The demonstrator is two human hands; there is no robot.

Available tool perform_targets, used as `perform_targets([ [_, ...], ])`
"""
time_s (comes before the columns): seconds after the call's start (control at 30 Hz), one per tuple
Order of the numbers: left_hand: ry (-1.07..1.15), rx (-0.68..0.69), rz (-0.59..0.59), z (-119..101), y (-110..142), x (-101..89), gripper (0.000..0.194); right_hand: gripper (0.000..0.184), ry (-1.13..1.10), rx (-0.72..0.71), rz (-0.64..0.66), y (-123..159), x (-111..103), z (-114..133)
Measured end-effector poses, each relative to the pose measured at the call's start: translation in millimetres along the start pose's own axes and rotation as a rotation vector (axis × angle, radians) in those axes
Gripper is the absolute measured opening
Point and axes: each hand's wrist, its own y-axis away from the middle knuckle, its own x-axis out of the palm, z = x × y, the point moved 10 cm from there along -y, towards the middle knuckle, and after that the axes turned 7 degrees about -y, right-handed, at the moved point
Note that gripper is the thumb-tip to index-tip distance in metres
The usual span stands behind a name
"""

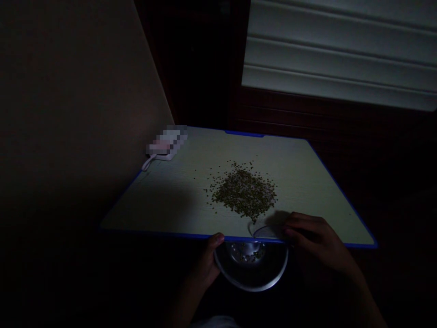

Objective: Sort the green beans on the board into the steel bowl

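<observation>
A loose heap of small greenish-brown seeds [244, 191] lies on the pale tabletop, with stray ones scattered around it. At the near edge, my right hand [317, 237] pinches a thin, clear, curved piece [269, 231] whose exact kind I cannot make out; it rests on the tabletop just in front of the heap. Below that edge, my left hand [207, 259] grips the left side of a shiny metal bowl [254, 288], its thumb up against the table's blue rim. Some seeds sit in the bowl, whose far part is hidden under the table.
The pale table [164, 196] has a blue edge all round. At its far left corner lies a flat white object with a strap [164, 155], partly blurred out. A wall [85, 91] borders the left side; white slatted panels [334, 50] stand behind. The room is dim.
</observation>
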Motion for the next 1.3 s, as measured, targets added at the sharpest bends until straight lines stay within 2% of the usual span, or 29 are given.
perform_targets([
  [0.2, 0.026, 0.019, 0.027, -3.2, 2.1, 4.6, 0.016, 0.016, -0.016, 0.041, 0.008, 0.7, 1.5, -3.7],
  [0.33, 0.023, 0.007, 0.026, -0.8, 1.8, 2.6, 0.020, 0.017, -0.020, 0.023, -0.013, 0.7, -0.4, -1.6],
  [0.53, 0.039, 0.013, 0.014, -1.5, 1.7, 1.5, 0.013, 0.016, -0.019, 0.025, 0.014, 0.0, 0.2, -0.4],
  [0.9, -0.006, -0.012, 0.003, -1.2, 2.2, 3.8, 0.025, 0.015, -0.030, 0.011, 0.022, -0.9, 1.4, 2.3],
  [1.0, -0.002, -0.005, 0.010, -1.5, 1.5, 3.9, 0.021, 0.015, -0.017, 0.007, 0.016, -1.7, 1.2, 2.9],
  [1.1, 0.016, 0.017, 0.006, -2.6, 0.8, 2.3, 0.017, 0.013, 0.012, 0.033, -0.030, -1.9, -2.8, -1.1],
  [1.2, 0.025, 0.018, -0.009, -1.6, 0.5, -0.8, 0.022, 0.014, 0.025, 0.056, -0.111, -0.9, -10.6, -5.2],
  [1.3, 0.031, 0.025, -0.012, -1.6, 0.5, -2.5, 0.023, 0.015, 0.009, 0.058, -0.129, -0.4, -13.0, -6.6],
])
